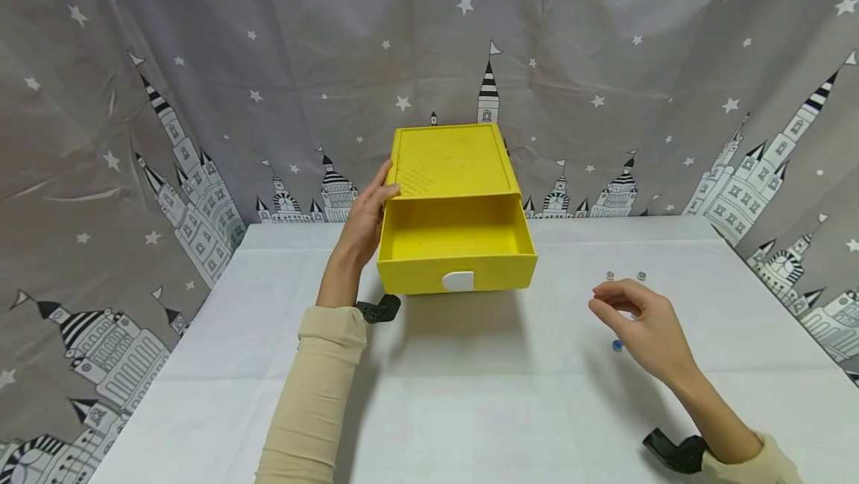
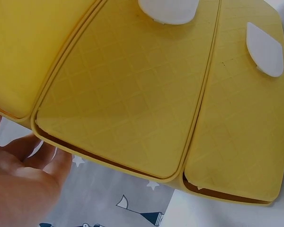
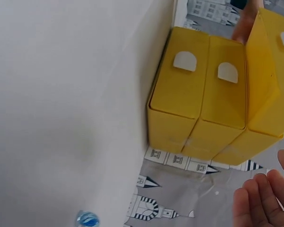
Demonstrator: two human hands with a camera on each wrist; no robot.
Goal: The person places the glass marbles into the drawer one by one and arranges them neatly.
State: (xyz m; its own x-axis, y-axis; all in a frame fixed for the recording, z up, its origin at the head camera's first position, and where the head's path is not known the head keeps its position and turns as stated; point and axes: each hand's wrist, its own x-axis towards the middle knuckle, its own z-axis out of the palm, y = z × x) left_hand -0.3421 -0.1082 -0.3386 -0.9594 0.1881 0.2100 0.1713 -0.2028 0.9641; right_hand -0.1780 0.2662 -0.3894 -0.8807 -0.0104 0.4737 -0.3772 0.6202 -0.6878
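A yellow mini drawer cabinet stands on the table, its top drawer pulled out and bare inside. Two lower drawers, closed, show white tab handles in both wrist views. My left hand holds the cabinet's left side, with the thumb over the top edge. Off to the right, my right hand hovers above the table, thumb and fingers bent towards each other, and no object shows between them. Near it lie a blue glass marble and two pale ones, a greyish marble and a greenish marble.
A white cloth covers the table. Behind it hangs a grey curtain printed with castles and stars, close to the cabinet's back. Black wrist mounts sit on both wrists.
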